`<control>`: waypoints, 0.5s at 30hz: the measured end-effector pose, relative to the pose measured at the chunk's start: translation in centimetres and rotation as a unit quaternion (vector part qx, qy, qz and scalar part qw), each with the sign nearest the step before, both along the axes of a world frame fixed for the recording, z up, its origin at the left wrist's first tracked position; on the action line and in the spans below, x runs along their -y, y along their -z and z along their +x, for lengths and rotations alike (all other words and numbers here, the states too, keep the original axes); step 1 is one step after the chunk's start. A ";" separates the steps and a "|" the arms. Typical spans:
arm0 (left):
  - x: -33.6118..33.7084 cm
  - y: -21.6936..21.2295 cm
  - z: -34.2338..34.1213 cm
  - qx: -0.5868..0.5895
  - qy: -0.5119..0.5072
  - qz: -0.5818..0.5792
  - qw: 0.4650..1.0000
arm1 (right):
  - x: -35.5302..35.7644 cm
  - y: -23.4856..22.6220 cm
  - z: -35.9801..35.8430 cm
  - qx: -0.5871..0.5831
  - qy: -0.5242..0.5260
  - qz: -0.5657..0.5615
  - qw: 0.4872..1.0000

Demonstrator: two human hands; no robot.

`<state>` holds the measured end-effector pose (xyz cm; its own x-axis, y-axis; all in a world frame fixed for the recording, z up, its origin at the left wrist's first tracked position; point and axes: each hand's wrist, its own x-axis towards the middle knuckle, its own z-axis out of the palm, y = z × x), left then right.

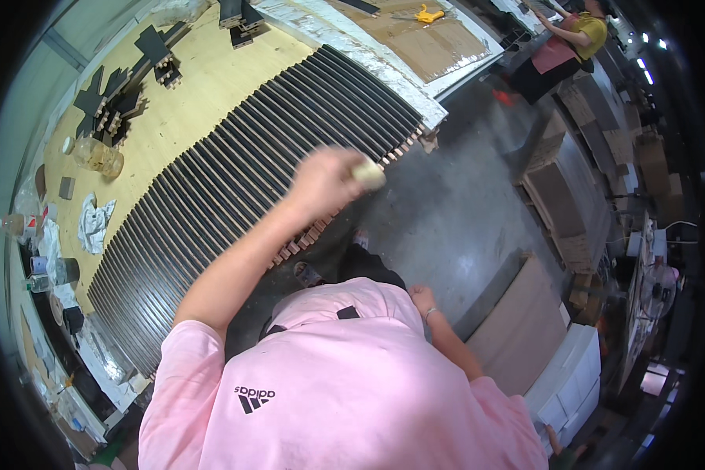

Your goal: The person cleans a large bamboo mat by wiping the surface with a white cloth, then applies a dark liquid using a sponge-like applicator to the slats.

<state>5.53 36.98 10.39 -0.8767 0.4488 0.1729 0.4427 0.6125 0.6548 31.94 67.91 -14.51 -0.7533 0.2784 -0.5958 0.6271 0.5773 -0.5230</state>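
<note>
My left hand (327, 182) is closed around a pale yellowish sponge-like pad (369, 174), slightly blurred. It is above the near ends of a long row of black-topped wooden strips (243, 149). Whether the pad touches a strip I cannot tell. The strips lie side by side on a light wooden table (200, 98), their bare wood ends jutting past the near edge. Down by my waist, my right hand (423, 300) is held with curled fingers, apart from the strips; anything inside it is hidden.
Stacks of dark pieces (106, 102) and a plastic jar (98, 157) stand on the table's far left, beside a crumpled white cloth (94, 222). A yellow-handled tool (428, 14) lies on cardboard (423, 47). Cardboard stacks (568, 196) and another person (564, 51) are to the right.
</note>
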 end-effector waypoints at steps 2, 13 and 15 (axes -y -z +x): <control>-1.8 -0.5 3.3 0.053 0.094 0.044 0.993 | -0.3 0.5 1.0 0.010 0.024 -0.021 0.999; 14.8 1.9 -4.7 -0.093 -0.305 -0.085 0.944 | -4.8 1.8 -2.2 0.081 0.050 -0.124 0.988; 14.1 0.6 -3.2 -0.065 -0.306 -0.011 0.950 | -5.0 1.8 -2.9 0.083 0.063 -0.137 0.985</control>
<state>2.32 22.86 9.80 -0.9467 -0.1324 0.2936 0.0760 0.7940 0.6032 29.00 72.92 -16.36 -0.6083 0.1744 -0.7743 0.7751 0.3404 -0.5323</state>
